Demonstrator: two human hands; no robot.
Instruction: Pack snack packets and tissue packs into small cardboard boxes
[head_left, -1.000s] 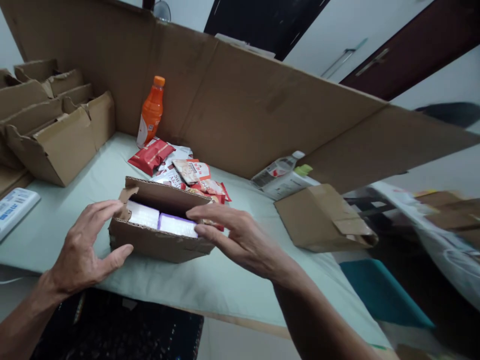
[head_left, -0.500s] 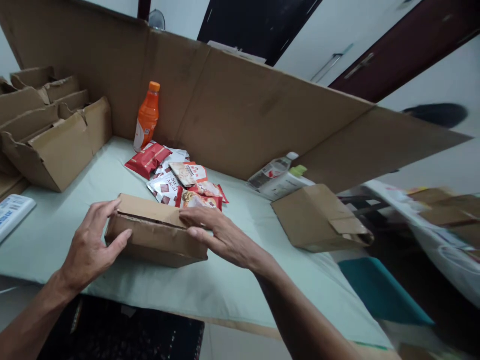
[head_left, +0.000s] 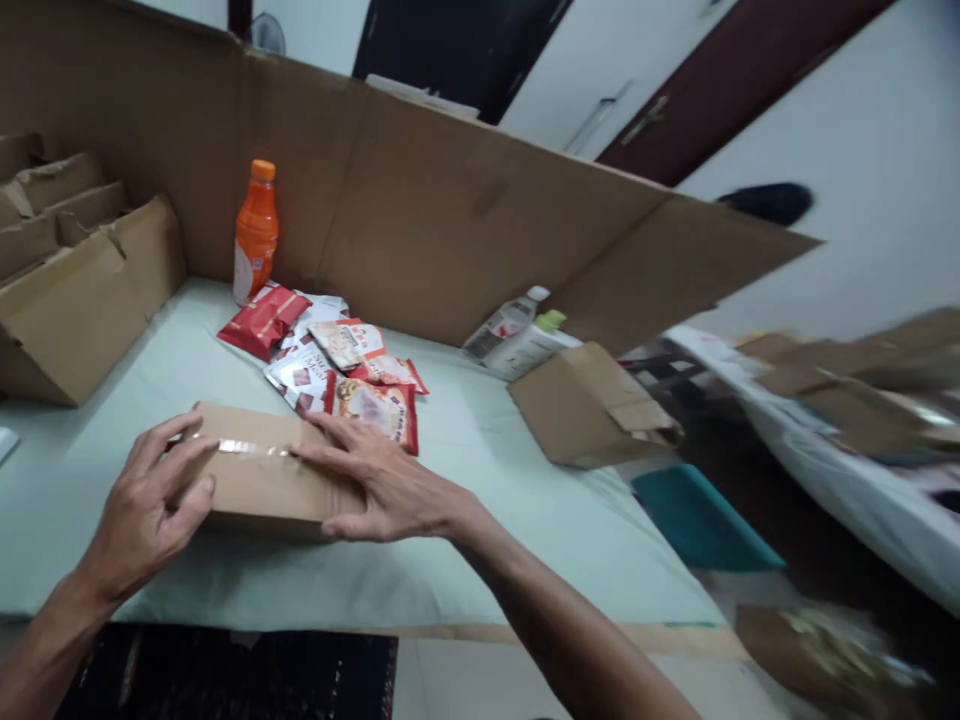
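A small closed cardboard box (head_left: 262, 485) lies on the pale green cloth in front of me, with a shiny strip of clear tape (head_left: 244, 448) along its top. My left hand (head_left: 154, 500) grips the box's left end, fingers over the top edge and thumb at the near side. On the right part of the lid, my right hand (head_left: 382, 480) rests with fingers spread, its fingertips at the tape's end and thumb near the front edge. Just behind the box are snack packets: a red one (head_left: 264, 320), a white one (head_left: 300, 372) and a red-edged one (head_left: 379, 408).
An orange drink bottle (head_left: 256, 235) stands behind the packets. Open cardboard boxes (head_left: 90, 300) are at the left. A clear bottle (head_left: 510, 320), a white bottle with a green cap (head_left: 529, 350) and another cardboard box (head_left: 592, 405) lie at right. A tall cardboard panel (head_left: 435, 210) borders the back.
The box now lies with its taped top showing; before, its lid gap faced me. My right hand has spread out over the lid. The view has swung right.
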